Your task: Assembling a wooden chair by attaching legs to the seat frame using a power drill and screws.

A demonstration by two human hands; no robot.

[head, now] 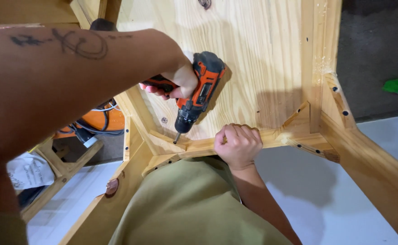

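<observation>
The orange-and-black cordless drill [198,93] points down at the corner brace [165,144] of an upturned pine table frame [253,59], its bit touching the wood. The left hand [176,81] wraps its grip around the drill's handle. The right hand [237,145] closes its grip on the wooden rail [276,136] just beside the bit. An orange cable reel [101,119] lies below the frame.

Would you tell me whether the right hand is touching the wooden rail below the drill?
Touching. The head view shows the right hand curled over the wooden rail, fingers wrapped on its top edge, with no gap, while the left hand holds the orange drill.
</observation>
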